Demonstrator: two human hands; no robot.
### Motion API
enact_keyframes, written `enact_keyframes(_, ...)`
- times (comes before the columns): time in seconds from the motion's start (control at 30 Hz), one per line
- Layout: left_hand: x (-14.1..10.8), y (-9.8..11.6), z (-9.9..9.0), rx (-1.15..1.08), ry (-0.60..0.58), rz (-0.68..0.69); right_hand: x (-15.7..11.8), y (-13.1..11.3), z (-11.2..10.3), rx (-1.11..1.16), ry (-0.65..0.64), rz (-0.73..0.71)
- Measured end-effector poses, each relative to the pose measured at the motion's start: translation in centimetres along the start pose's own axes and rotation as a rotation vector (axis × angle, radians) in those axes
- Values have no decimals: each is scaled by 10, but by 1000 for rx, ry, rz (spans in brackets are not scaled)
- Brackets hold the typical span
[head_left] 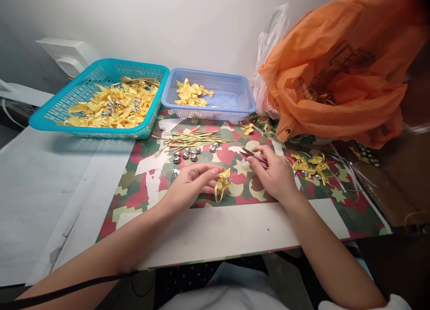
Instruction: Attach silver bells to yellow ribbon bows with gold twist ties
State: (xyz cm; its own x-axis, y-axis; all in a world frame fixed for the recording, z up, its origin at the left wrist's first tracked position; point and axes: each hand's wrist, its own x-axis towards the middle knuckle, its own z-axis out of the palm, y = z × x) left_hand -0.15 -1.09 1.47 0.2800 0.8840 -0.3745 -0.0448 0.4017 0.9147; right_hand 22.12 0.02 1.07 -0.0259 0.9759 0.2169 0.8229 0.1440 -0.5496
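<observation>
Gold bow point(224, 178) in left hand point(192, 181), illegible bag print point(351, 55)

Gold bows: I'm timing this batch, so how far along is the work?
Looks done: belled bows lying at the right. In hand: a looped bow at the left hand's fingers; a pointed tool in the right hand. Apparently left: loose bells, gold ties and plain bows in the pale-blue basket. The teal basket's mixed pile is hard to judge.
</observation>
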Motion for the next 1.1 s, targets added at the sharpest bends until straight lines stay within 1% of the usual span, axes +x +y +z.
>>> enact_keyframes(0.07, 2, -1, -2, -86, -21, -12, 2, 4, 2, -37, 29, 8)
enact_keyframes(0.13, 2, -1, -3, -105, -46, -18, 2, 5, 4, 19, 2, -26)
enact_keyframes(0.27, 1, -1, -2, -52, -51, 16, -5, 0, 5, 234, -92, -176)
enact_keyframes(0.33, 1, -2, -1, -15, -30, 64, -9, -4, 4, 261, -116, -257)
enact_keyframes(0.47, 0, -6, 1, 86, 0, 221, -13, -10, 4, 193, -137, -395)
enact_keyframes(0.57, -1, -8, 1, 190, 32, 326, -14, -11, 5, 135, -112, -444)
enact_keyframes(0.67, -2, -9, 1, 276, 53, 388, -14, -11, 5, 76, -86, -473)
enact_keyframes(0.9, -2, -12, 2, 394, 84, 422, -16, -12, 7, -20, -44, -531)
enact_keyframes(1.1, -3, -11, 2, 385, 84, 381, -17, -11, 10, -70, 20, -570)
